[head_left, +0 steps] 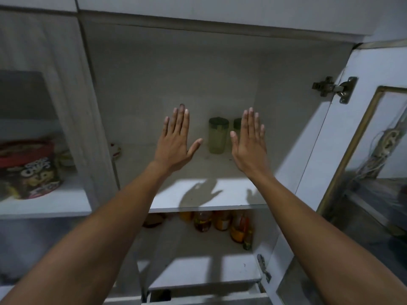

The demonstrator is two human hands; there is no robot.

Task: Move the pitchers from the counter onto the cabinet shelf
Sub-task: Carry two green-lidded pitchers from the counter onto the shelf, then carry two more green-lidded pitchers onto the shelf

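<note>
Two pale green pitchers with dark green lids stand upright at the back of the white cabinet shelf (198,194). One pitcher (218,135) shows fully between my hands. The other pitcher (237,124) is mostly hidden behind my right hand. My left hand (176,139) is raised flat in front of the shelf, fingers straight, thumb out, holding nothing. My right hand (250,142) is held up the same way, empty, just right of the visible pitcher. Neither hand touches a pitcher.
The cabinet door (363,150) stands open at the right on a metal hinge (334,88). Several jars and bottles (222,223) fill the lower shelf. A colourful tin (30,170) sits in the left compartment. A small white and red object (116,150) lies at the shelf's left.
</note>
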